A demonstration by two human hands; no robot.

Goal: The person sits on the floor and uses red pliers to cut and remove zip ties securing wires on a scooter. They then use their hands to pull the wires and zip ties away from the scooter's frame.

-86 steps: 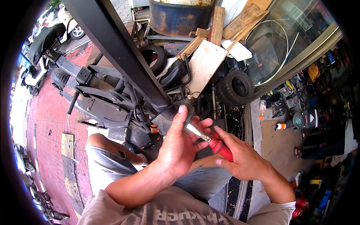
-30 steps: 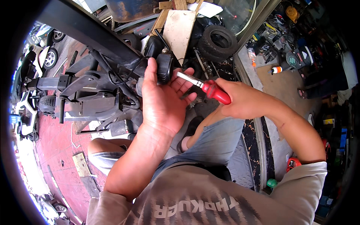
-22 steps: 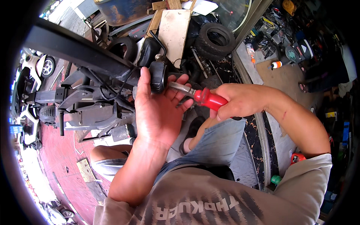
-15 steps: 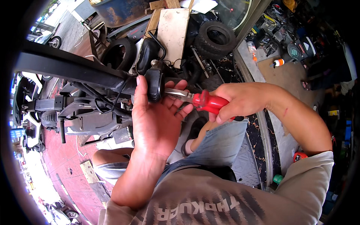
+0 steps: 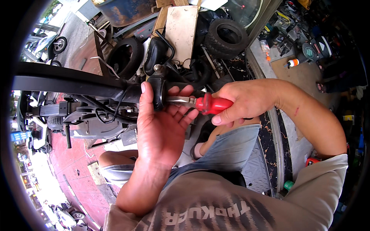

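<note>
A pair of red-handled pliers [image 5: 212, 104] is gripped in my right hand [image 5: 246, 98], fingers closed round the handles. The metal jaws point left and meet the right side of a black housing [image 5: 158, 92] at the end of a scooter's stem; what they bite on is too small to make out. My left hand [image 5: 162, 131] is turned palm up and cups the housing, thumb along its left side and loosely curled fingers beneath it and the jaws. The thick black stem [image 5: 77, 82] runs left from the housing, with dark cables [image 5: 104, 109] below it.
The scooter's deck [image 5: 92, 125] lies at the left over red paving. Beyond the stem are tyres [image 5: 227, 38], a pale board [image 5: 182, 32] and a rusty blue bin [image 5: 125, 11]. A metal door track [image 5: 275, 142] runs along the right, near cluttered tools and another person's foot [image 5: 320, 87].
The pliers have turned slightly, their jaws now more level against the housing. My right hand's fingers have shifted on the handles. The whole view has shifted a little.
</note>
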